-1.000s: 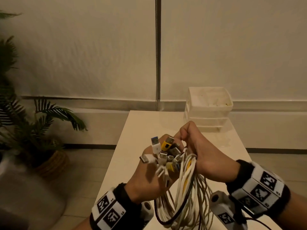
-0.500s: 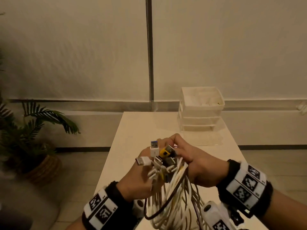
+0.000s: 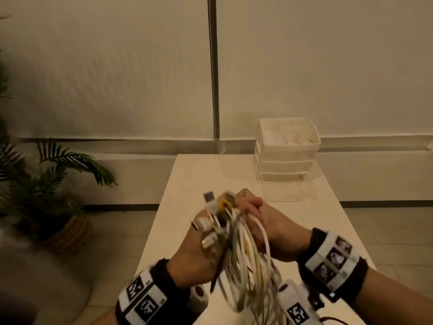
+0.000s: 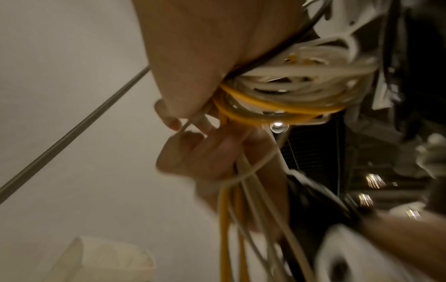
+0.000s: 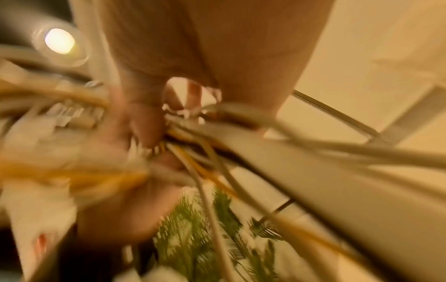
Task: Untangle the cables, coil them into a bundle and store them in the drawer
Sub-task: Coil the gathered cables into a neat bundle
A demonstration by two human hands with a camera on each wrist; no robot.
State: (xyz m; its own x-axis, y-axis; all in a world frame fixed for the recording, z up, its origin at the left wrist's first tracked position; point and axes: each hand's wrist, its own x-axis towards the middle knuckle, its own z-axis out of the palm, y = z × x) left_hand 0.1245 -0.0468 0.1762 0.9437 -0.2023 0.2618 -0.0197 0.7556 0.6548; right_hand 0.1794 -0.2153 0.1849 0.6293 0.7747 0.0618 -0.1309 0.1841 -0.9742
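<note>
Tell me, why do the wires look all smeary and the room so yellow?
Head view: dim yellowish light; the cables and both hands smear from motion, the drawer unit stays sharp. Left wrist view: yellow cable fairly clear. Right wrist view: nearly everything streaked, with lamp glare.

Both hands up in front of the chest, pressed close together over one bunch of cables.

The left hand (image 3: 199, 252) sits low and to the left, back toward the camera, fingers wrapped round the cables (image 3: 243, 252); the right hand (image 3: 262, 221) comes in from the right, knuckles up, fingers curled over the top of the same bunch; the two hands touch at the fingertips; each wrist wears a black band with printed white markers; both forearms angle inward from the bottom corners; the picture is blurred.
</note>
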